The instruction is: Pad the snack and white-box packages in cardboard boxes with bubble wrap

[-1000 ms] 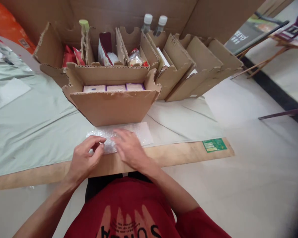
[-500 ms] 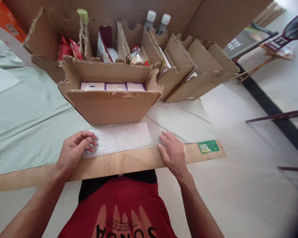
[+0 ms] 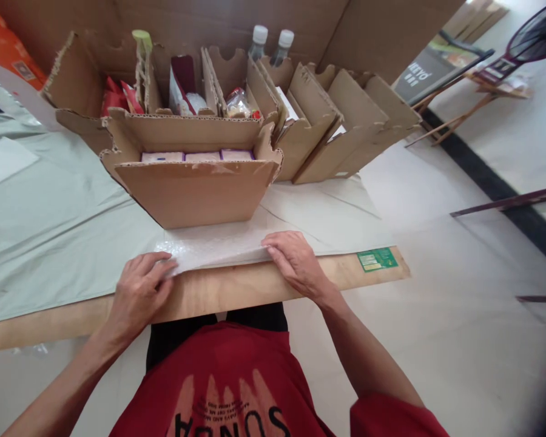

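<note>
A clear sheet of bubble wrap (image 3: 218,246) lies across the front of the table, with its near edge lifted a little. My left hand (image 3: 143,282) pinches its left end between thumb and fingers. At the opposite end, my right hand (image 3: 293,261) grips the right corner, thumb towards me. Just behind the wrap stands an open cardboard holder (image 3: 195,194). White packs with purple edges (image 3: 202,156) sit inside it in a row.
Several cardboard bins (image 3: 318,115) stand behind, some with packets and clear bottles with white caps (image 3: 258,42). A pale green cloth (image 3: 64,212) covers the table down to a bare wooden edge (image 3: 227,291). Off to the right is a fan (image 3: 534,36).
My right hand has moved left and closed on the bubble wrap's right end. My left hand has closed on the left end, and the near edge has risen.
</note>
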A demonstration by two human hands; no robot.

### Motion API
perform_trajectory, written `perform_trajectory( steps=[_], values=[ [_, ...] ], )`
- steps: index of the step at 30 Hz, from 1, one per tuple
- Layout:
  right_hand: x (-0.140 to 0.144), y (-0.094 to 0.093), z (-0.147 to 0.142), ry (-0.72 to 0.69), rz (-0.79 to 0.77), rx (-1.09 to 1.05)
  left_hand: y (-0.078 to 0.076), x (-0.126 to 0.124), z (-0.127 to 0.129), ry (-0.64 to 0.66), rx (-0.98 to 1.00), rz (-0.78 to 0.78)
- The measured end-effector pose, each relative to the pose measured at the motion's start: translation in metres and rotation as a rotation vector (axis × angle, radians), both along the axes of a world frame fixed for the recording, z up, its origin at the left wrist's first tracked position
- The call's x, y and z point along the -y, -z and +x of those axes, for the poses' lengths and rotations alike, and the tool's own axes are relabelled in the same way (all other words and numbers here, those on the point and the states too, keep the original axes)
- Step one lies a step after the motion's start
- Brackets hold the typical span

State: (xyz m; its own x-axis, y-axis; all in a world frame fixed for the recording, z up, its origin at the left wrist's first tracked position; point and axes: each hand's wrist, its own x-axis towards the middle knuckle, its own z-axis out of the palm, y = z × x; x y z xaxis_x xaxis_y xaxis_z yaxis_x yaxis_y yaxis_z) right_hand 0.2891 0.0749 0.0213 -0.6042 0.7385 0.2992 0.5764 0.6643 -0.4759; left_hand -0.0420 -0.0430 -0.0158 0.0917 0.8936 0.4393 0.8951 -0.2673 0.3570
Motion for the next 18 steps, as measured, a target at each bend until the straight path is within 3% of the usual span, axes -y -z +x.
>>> perform_trajectory(
  steps=[5, 8, 13, 18],
  values=[
    [0.004, -0.038, 0.007, 0.022, -0.097, -0.137, -0.042, 0.01, -0.014, -0.022, 0.291, -0.211],
    [0.004, -0.046, 0.009, 0.068, -0.191, -0.196, -0.054, 0.015, -0.024, -0.039, 0.333, -0.289],
    [-0.012, -0.026, 0.001, 0.13, -0.332, -0.228, -0.041, -0.001, -0.027, -0.246, 0.389, -0.402],
    [-0.038, 0.016, -0.003, 0.292, -0.228, -0.023, -0.011, -0.033, -0.02, -0.338, 0.149, -0.3]
  ],
)
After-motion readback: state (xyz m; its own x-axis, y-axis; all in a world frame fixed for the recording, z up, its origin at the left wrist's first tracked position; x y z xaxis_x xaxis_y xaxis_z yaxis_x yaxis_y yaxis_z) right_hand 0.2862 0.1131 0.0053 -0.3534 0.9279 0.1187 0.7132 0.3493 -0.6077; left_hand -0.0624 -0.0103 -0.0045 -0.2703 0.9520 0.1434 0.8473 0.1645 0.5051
